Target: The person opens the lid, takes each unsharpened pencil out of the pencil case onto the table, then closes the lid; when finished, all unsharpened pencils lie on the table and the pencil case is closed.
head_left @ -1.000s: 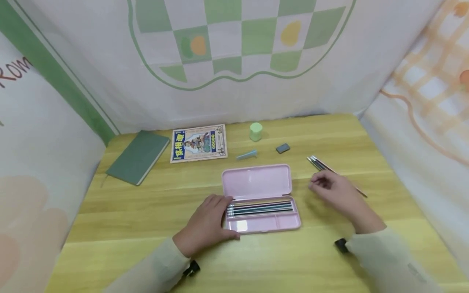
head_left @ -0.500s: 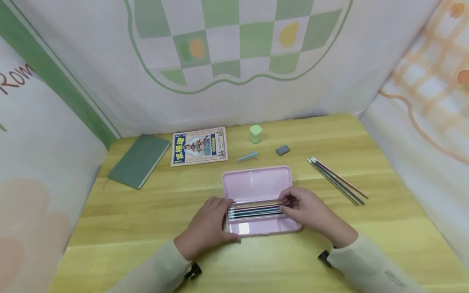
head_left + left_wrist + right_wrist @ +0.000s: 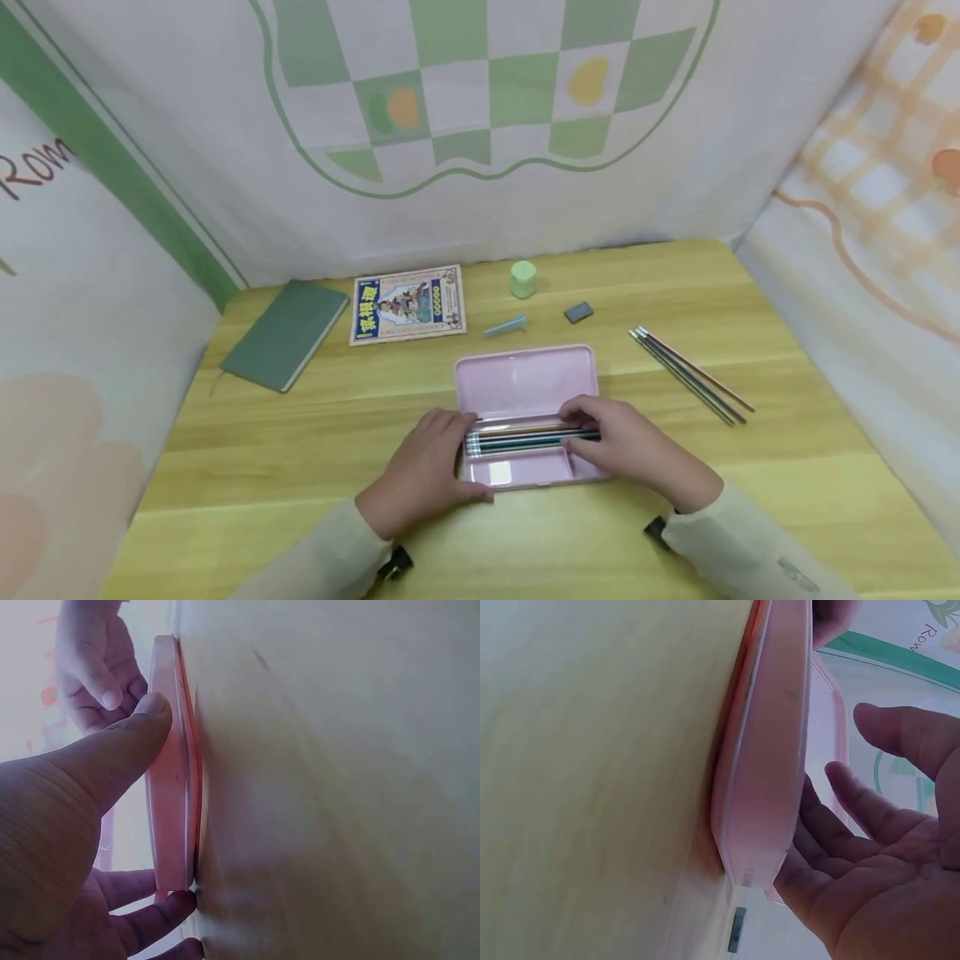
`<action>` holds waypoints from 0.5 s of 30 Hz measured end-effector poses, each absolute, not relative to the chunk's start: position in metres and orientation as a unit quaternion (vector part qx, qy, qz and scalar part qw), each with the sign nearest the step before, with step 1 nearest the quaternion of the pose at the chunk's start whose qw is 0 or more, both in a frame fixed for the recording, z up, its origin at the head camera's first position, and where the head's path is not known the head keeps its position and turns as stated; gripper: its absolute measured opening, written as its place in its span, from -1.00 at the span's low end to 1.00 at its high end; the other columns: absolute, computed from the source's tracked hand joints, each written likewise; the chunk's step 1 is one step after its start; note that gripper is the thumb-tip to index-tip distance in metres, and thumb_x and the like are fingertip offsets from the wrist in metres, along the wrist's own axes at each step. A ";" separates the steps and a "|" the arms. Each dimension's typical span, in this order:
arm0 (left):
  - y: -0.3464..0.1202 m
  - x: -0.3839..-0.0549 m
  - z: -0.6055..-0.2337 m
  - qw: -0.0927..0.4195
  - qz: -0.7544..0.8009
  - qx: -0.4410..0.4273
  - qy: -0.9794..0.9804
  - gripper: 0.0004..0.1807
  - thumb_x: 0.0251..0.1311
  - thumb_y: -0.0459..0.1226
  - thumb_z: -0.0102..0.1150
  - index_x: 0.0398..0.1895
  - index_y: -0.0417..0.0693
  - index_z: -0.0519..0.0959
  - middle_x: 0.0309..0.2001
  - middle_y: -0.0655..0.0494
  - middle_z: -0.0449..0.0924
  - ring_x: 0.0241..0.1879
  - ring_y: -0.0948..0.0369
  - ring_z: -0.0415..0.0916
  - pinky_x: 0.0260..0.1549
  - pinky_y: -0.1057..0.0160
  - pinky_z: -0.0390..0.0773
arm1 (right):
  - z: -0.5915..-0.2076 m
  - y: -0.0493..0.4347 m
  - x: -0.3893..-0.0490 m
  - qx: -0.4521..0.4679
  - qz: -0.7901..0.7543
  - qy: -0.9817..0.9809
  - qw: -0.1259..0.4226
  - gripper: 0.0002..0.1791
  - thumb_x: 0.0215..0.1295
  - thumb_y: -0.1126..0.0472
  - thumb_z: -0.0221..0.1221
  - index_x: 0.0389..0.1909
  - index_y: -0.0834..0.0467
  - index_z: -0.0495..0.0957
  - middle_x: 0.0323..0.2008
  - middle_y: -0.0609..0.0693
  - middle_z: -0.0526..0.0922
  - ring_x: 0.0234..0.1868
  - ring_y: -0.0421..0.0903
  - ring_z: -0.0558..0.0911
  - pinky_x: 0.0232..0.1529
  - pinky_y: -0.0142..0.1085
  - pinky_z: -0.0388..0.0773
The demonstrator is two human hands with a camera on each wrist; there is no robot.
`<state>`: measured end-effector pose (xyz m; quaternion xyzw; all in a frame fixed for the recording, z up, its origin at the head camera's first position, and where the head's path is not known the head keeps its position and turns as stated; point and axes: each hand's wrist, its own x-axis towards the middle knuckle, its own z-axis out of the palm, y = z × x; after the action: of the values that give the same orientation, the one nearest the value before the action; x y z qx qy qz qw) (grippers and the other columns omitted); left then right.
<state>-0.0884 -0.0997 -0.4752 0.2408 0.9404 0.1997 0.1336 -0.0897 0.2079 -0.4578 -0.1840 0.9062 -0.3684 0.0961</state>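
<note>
A pink pencil case [image 3: 525, 383] lies with its lid laid back on the table, a row of pencils [image 3: 510, 439] in its rear compartment. My left hand [image 3: 423, 458] grips the case's left end, thumb along the front wall and fingers round the end, as the left wrist view shows. Over the right half of the case is my right hand [image 3: 633, 446], its fingers reaching down to the pencils. In the right wrist view the right thumb [image 3: 900, 727] stands apart from the fingers, with nothing between them. Part of the pencils is hidden under this hand.
Several loose pencils [image 3: 693, 375] lie to the right of the case. Behind it are a light blue clip-like piece [image 3: 506, 326], a dark grey eraser [image 3: 578, 312] and a small green container [image 3: 522, 279]. A comic-style booklet [image 3: 408, 305] and a green notebook [image 3: 287, 335] lie back left.
My right hand has come from beside the loose pencils to the case, then shifted slightly left over the row. My left hand stays at the case's left end.
</note>
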 end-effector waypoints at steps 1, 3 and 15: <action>-0.100 -0.088 -0.476 0.132 0.200 0.241 0.940 0.23 -0.17 0.36 0.53 0.56 -0.01 0.30 0.40 0.06 0.43 0.40 0.08 0.29 0.49 0.02 0.25 | -0.458 0.207 -0.090 -0.185 -0.367 0.906 0.100 -0.67 0.27 0.21 0.40 0.04 0.19 0.65 -0.06 -0.02 0.73 -0.03 -0.02 0.70 0.09 0.02 0.67; -0.100 -0.088 -0.477 0.129 0.200 0.243 0.941 0.23 -0.16 0.36 0.53 0.55 -0.02 0.30 0.39 0.06 0.43 0.39 0.08 0.30 0.49 0.03 0.26 | -0.458 0.206 -0.090 -0.191 -0.366 0.904 0.108 -0.64 0.29 0.20 0.39 0.07 0.19 0.64 -0.05 -0.02 0.73 -0.01 -0.01 0.69 0.12 0.05 0.66; -0.100 -0.087 -0.476 0.114 0.197 0.251 0.941 0.21 -0.15 0.35 0.53 0.54 -0.04 0.31 0.37 0.04 0.46 0.37 0.07 0.32 0.48 0.03 0.27 | -0.459 0.200 -0.088 -0.200 -0.371 0.898 0.125 -0.47 0.35 0.22 0.34 0.28 0.30 0.50 0.03 0.03 0.71 0.08 0.01 0.69 0.20 0.00 0.63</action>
<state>-0.0873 -0.0995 -0.4761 0.2513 0.9407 0.1974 0.1136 -0.0885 0.1997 -0.4591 -0.2002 0.8983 -0.3706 0.1249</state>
